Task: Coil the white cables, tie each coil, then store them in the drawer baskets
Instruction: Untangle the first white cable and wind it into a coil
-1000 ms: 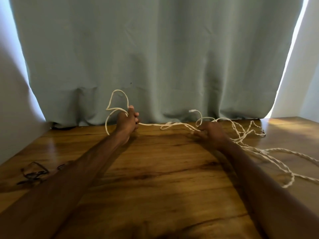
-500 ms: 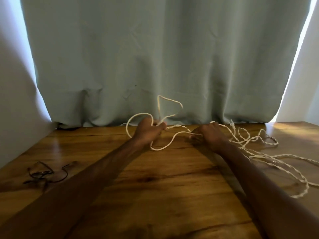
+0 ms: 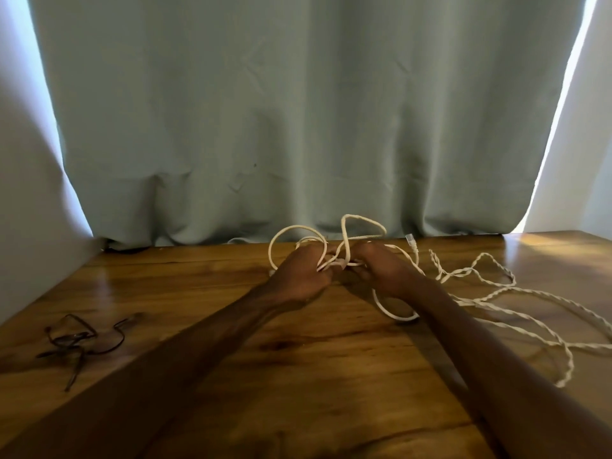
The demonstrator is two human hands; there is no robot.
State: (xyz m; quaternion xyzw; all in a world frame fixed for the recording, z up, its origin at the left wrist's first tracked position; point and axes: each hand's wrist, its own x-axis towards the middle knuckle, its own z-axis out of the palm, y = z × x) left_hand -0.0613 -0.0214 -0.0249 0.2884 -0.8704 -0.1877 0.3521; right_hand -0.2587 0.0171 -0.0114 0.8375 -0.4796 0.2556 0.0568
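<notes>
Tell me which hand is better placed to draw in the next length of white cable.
Probably the right hand: the uncoiled slack trails across the table on its side, while the left hand grips the loops already formed.

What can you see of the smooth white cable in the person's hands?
The smooth white cable is thin, round and flexible, and only partly coiled. Two loops stand up above the hands, and a third lies on the wooden table beside the right wrist. The left hand and right hand both pinch it where the loops meet. A pale plug, seemingly its end, lies on the table near the curtain.
</notes>
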